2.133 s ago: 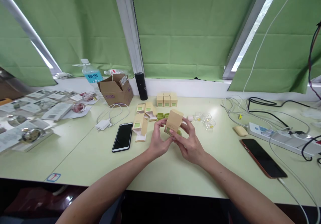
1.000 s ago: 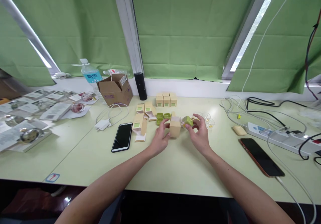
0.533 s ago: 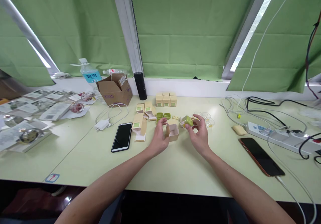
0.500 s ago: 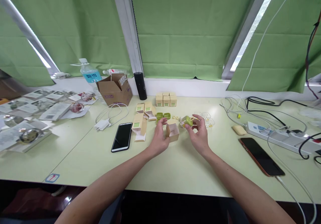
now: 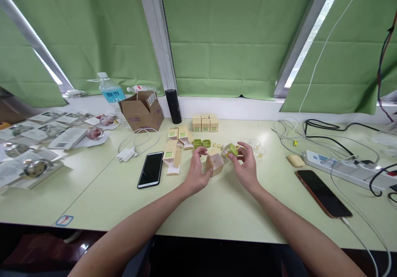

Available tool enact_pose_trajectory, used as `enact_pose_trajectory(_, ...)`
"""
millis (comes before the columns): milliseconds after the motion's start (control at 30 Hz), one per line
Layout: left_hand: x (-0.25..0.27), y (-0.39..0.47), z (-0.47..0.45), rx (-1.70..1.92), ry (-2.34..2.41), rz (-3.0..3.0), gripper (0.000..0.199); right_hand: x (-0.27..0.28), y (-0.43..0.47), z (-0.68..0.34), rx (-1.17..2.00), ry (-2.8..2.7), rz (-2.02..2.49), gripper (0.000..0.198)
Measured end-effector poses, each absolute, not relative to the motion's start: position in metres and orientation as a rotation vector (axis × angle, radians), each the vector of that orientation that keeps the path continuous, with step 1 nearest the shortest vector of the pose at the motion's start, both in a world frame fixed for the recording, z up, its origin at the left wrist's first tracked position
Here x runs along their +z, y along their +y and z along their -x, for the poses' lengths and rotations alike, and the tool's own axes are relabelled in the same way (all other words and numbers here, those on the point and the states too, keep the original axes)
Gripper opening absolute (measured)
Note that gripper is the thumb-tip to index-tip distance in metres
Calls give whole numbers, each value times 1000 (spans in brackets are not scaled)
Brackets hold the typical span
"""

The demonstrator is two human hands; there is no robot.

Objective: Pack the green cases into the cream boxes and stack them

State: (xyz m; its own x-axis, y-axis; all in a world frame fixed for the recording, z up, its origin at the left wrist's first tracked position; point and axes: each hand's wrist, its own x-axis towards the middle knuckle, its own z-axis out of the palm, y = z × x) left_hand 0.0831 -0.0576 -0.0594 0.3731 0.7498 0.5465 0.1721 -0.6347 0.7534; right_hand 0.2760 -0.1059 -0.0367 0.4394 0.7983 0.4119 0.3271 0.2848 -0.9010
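Note:
My left hand [image 5: 197, 172] grips a small open cardboard box [image 5: 216, 166] at its left side, thumb at the near edge and fingers behind. The box tilts slightly, its open top showing a pale inside. Just to the right, my right hand [image 5: 246, 163] pinches a small green container [image 5: 230, 150] with a clear part on its left, between thumb and fingers. Beyond the hands lie green trays [image 5: 206, 143] and tiny yellow pieces [image 5: 216, 145]. Several clear plastic pieces [image 5: 257, 148] sit behind my right hand.
Opened small boxes [image 5: 172, 153] lie left of my left hand, beside a phone [image 5: 150, 169]. Closed small boxes [image 5: 205, 124] stand at the back. A brown carton [image 5: 142, 113] and black bottle [image 5: 173, 106] stand back left. Right are a power strip [image 5: 341, 169] and another phone [image 5: 323, 193].
The small box in my left hand has turned and shifted slightly right and toward me. My right hand and the green container have barely moved.

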Motion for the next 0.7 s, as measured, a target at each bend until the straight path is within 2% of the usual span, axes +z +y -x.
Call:
enact_pose_trajectory(367,-65,-61,-87,1253,842,-2205,58,-36,-108,-275,414,-1117,1211,50)
enact_pose_trajectory(700,-52,-63,-85,1153,762,-2324,31,-38,-117,-266,440,-1207,944,44)
